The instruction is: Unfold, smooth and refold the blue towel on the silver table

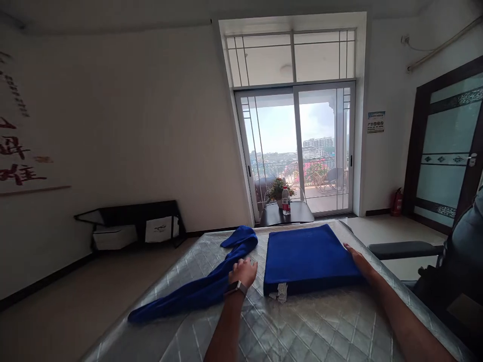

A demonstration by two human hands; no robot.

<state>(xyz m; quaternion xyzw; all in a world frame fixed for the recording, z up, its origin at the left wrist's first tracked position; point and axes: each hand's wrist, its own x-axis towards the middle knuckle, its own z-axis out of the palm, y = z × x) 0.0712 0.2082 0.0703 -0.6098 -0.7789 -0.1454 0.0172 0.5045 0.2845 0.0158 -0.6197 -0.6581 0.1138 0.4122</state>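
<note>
A flat, square blue cushion (pixel 307 254) with a white tag (pixel 281 291) at its front edge lies on a silver quilted mattress (pixel 302 327). My right hand (pixel 358 260) rests along the cushion's right side, fingers stretched out and holding nothing. To the left lies a long, crumpled blue cloth (pixel 196 291), bent over at its far end. My left hand (pixel 243 272), with a watch on the wrist, is between cloth and cushion, over the cloth's right edge. Its thumb stands apart and its fingers are bent, their tips partly hidden; I see no grip on the cloth.
Beyond the mattress stands a small dark table (pixel 289 213) with a plant (pixel 278 191) and a water bottle (pixel 286 201). A black rack (pixel 132 211) with white boxes is by the left wall. On the right are a dark bench (pixel 402 249) and a fire extinguisher (pixel 397 202).
</note>
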